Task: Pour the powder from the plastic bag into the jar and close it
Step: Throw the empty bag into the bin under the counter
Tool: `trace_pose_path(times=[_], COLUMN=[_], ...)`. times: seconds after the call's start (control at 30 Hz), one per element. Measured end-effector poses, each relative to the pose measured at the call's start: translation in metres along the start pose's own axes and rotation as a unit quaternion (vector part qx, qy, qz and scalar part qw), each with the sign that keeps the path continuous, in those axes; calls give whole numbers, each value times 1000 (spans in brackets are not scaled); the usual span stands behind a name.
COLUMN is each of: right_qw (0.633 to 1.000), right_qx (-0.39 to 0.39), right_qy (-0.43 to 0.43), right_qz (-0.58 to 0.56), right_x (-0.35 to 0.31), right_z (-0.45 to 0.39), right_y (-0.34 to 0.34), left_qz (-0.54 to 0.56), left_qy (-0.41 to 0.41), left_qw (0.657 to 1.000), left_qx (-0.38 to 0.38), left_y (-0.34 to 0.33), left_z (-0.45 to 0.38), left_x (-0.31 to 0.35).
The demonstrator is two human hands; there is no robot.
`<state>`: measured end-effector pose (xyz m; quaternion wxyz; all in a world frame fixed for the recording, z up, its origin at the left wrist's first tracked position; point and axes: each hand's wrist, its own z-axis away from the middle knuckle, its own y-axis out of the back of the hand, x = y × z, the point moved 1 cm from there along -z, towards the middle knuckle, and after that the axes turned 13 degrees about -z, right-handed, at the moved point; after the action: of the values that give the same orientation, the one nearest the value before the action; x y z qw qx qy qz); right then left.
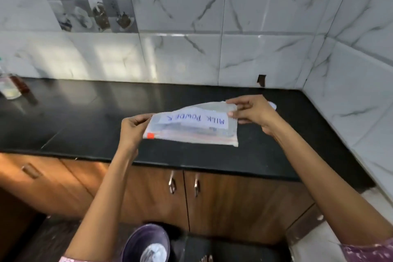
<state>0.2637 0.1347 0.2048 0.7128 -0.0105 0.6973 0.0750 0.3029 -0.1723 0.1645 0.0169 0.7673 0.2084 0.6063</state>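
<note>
A flat clear plastic bag [191,127] with a white label reading MILK POWDER upside down hangs just above the black counter [85,117]. Its zip edge with a red tab faces me. My left hand [133,128] pinches the bag's left end. My right hand [252,112] pinches its upper right corner. A small white object [273,105] peeks out behind my right hand; I cannot tell what it is. No jar shows on the counter near the bag.
Marble-look wall tiles stand behind and to the right, forming a corner. A clear container [9,89] sits at the counter's far left. Wooden cabinet doors [212,198] with metal handles lie below. A purple bin [146,244] stands on the floor.
</note>
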Motion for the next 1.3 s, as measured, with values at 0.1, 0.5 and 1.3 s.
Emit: trace_pose_path(times=[0.1,0.5,1.3], right_qw=[994,979,897], right_qx=[-51,-63,-104], right_qy=[-33,-117,-222], right_qz=[89,152,369], right_x=[31,122,625], right_z=[23,62,1], right_y=[-24,-151,-385], left_qz=[-34,-68,-223], left_qy=[28,152,438], left_qw=[997,978,871], left_qx=[-57,-129,2], left_y=[31,132,90], left_z=[34,109,209], left_x=[-12,-113,-610])
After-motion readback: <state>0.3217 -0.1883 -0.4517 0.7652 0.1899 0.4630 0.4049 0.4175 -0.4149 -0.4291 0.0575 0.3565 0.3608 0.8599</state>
